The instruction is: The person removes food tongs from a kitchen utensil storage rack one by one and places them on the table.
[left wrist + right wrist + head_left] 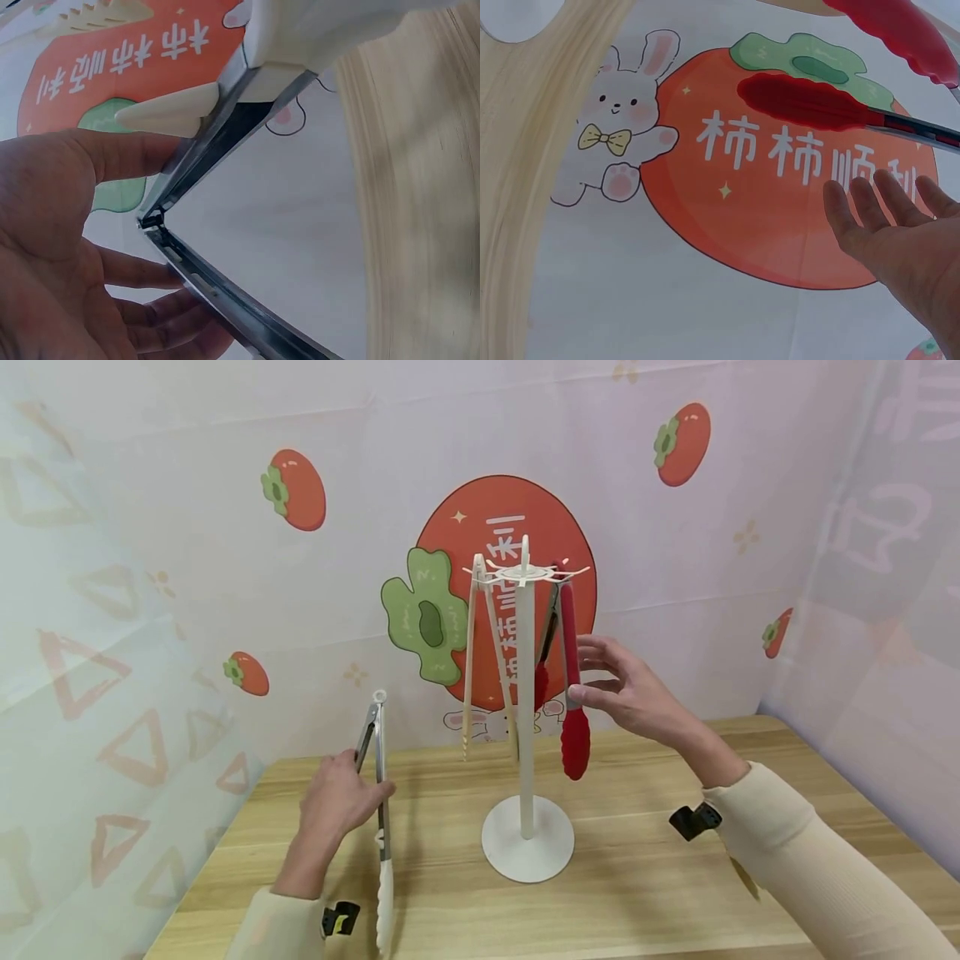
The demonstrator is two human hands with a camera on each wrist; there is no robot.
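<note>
My left hand holds metal tongs with white scalloped tips, their ring end up and tips downward. In the left wrist view its thumb lies against one arm of the tongs, its fingers against the other, and the arms are spread apart. Red-tipped tongs hang from the right side of a white rack, arms spread. Beside them is my right hand, its thumb tip right at the near red arm in the head view. The right wrist view shows its fingers loosely extended, holding nothing.
Cream tongs hang on the rack's left side. The rack's round base stands on a wooden table. Behind it hangs a white cloth printed with persimmons.
</note>
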